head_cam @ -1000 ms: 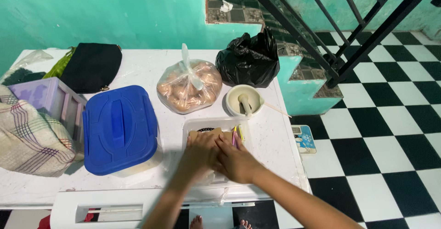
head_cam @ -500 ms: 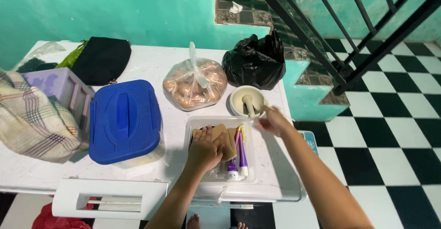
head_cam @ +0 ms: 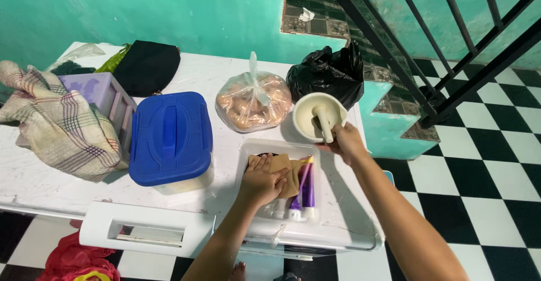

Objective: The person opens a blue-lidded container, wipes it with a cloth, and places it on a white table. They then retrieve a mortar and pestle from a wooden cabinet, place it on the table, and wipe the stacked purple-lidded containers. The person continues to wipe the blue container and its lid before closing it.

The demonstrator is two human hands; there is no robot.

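Note:
My left hand (head_cam: 262,182) lies flat, fingers spread, on tan paper packets (head_cam: 284,167) inside a clear shallow tray (head_cam: 282,144) on the white table (head_cam: 51,182). Purple and white tubes (head_cam: 305,186) lie in the tray beside the packets. My right hand (head_cam: 347,142) grips the rim of a cream mortar (head_cam: 313,112), which has a pestle (head_cam: 324,124) leaning inside it. The mortar is lifted and tilted just above the tray's far right corner.
A blue-lidded tub (head_cam: 171,135) stands left of the tray. Behind are a clear bag of brownish goods (head_cam: 253,102), a black plastic bag (head_cam: 328,76) and a black pouch (head_cam: 146,65). A checked cloth (head_cam: 59,123) drapes a lilac drawer box (head_cam: 100,94). Checkered floor (head_cam: 484,145) and stair railing lie right.
My right hand left the tray, reached out to the mortar and took hold of it, lifting it off the table. My left hand stayed on the packets. The view shifted.

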